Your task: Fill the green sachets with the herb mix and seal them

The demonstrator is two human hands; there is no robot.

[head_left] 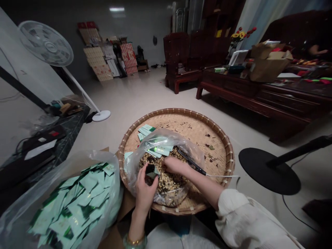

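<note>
My left hand holds a small green packet upright, with fingers and thumb around its edges and its dark mouth turned up. Beside it my right hand has its fingers bunched together at the dried mix of pale and dark pieces; whatever is in them is hidden. The mix lies in a clear plastic bag on a round woven bamboo tray. On the bag, next to my right wrist, rests a black long-handled tool with a white cord. More flat green packets lie at the bag's far side.
To the left, a large clear bag is full of green packets. A black round stand base with a cable is at the right. Farther off are a white fan, a dark wooden table and stacked boxes.
</note>
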